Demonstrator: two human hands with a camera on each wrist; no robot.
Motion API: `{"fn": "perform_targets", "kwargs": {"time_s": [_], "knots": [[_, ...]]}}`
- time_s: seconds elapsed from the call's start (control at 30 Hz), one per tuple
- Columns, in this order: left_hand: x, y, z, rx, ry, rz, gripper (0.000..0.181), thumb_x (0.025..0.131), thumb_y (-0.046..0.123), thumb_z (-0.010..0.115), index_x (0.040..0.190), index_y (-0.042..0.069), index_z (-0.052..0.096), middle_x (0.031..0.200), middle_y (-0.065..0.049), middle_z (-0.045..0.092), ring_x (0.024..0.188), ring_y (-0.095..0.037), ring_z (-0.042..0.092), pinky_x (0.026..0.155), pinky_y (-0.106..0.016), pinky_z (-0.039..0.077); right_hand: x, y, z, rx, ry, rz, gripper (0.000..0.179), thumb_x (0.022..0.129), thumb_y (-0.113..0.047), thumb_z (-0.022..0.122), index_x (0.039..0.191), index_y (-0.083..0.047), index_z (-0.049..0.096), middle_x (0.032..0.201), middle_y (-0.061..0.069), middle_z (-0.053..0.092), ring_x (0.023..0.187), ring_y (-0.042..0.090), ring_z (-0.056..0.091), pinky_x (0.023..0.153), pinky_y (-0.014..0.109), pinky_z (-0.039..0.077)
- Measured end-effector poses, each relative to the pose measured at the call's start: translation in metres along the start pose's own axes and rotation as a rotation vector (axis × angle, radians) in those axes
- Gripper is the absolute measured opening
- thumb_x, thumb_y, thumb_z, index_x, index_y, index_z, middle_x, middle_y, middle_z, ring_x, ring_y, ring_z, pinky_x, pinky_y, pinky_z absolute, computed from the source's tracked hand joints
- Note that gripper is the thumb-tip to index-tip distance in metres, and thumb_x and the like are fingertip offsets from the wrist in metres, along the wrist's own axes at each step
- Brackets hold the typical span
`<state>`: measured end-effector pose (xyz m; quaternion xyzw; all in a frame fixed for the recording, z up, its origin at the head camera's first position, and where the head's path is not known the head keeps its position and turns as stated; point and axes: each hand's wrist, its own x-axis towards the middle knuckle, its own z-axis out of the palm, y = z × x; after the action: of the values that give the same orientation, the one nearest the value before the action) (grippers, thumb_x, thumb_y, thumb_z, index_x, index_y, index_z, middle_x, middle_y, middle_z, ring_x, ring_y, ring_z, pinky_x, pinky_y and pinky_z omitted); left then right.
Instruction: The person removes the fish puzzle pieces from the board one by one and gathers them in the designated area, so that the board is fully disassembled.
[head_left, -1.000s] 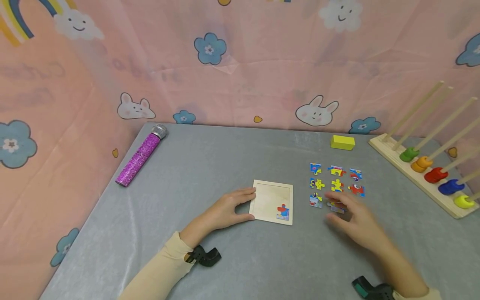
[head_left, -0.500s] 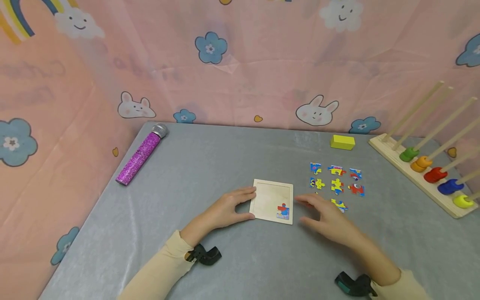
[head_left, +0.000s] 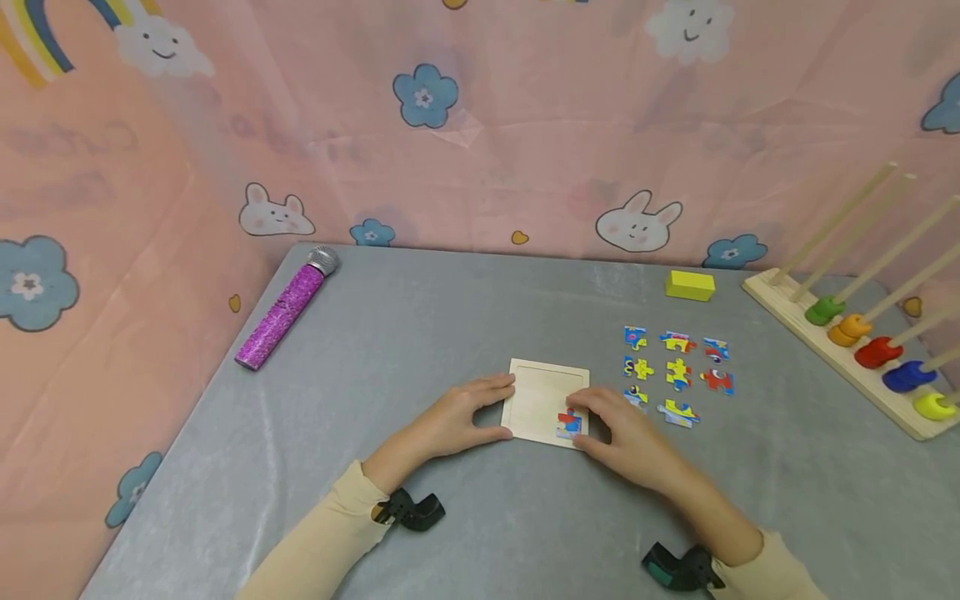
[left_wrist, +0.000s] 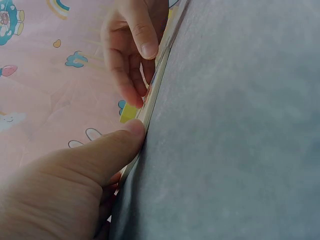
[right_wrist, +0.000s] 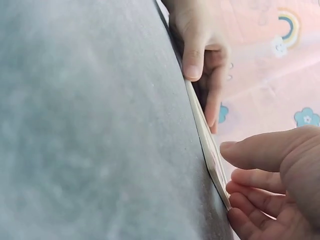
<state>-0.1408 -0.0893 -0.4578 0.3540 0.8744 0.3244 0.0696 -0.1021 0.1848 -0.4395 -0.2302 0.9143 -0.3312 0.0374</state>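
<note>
A square wooden puzzle board [head_left: 534, 392] lies on the grey table. In its lower right corner sits one red and blue jigsaw piece [head_left: 567, 427]. My left hand [head_left: 453, 421] rests against the board's left edge, thumb and fingers spread along the rim; the left wrist view has the thumb [left_wrist: 110, 150] on that edge. Over the board's right side is my right hand [head_left: 626, 437], its index finger and thumb apart, close about the seated piece. No piece shows between them in the right wrist view, where thumb and fingers [right_wrist: 257, 197] stand apart.
Several loose jigsaw pieces [head_left: 678, 373] lie in rows to the right of the board. Behind them is a yellow block [head_left: 690, 286]. A wooden peg stand with coloured rings [head_left: 877, 352] stands far right. A purple glitter microphone [head_left: 281, 317] lies at back left.
My right hand has moved left from the loose pieces onto the board's right side. A piece that was under its fingers now shows in the lowest row. My left hand stays put.
</note>
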Motion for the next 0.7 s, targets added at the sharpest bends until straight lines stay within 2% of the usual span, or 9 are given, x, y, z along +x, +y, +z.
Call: {"fn": "perform_targets", "kwargs": {"time_s": [0.23,0.53,0.7], "knots": [[-0.0006,0.0009,-0.0004,-0.008,0.008,0.007,0.064,0.083,0.031,0.074,0.136,0.002,0.051,0.147,-0.006,0.044,0.137,-0.020,0.039,0.111,-0.035,0.036,-0.0017,0.0016,0.0038,-0.065,0.028,-0.048,0.041,0.082,-0.014,0.073,0.120,-0.005,0.062,0.123,0.008,0.056,0.116,0.029,0.052,0.096,0.051,0.046],[-0.0002,0.0021,-0.0008,-0.009,0.001,-0.001,0.065,0.083,0.031,0.073,0.136,0.002,0.050,0.147,-0.006,0.043,0.138,-0.020,0.038,0.111,-0.036,0.035,-0.0023,0.0010,0.0055,-0.039,0.061,-0.054,0.036,0.080,-0.011,0.074,0.114,-0.006,0.064,0.121,0.006,0.056,0.116,0.027,0.051,0.098,0.049,0.043],[-0.0003,0.0027,-0.0013,-0.015,-0.002,-0.002,0.066,0.083,0.031,0.073,0.137,0.002,0.049,0.147,-0.006,0.043,0.138,-0.020,0.038,0.111,-0.036,0.035,-0.0026,-0.0006,0.0055,-0.005,0.059,-0.019,0.035,0.080,-0.012,0.074,0.113,-0.007,0.063,0.122,0.006,0.055,0.117,0.027,0.050,0.099,0.051,0.042]]}}
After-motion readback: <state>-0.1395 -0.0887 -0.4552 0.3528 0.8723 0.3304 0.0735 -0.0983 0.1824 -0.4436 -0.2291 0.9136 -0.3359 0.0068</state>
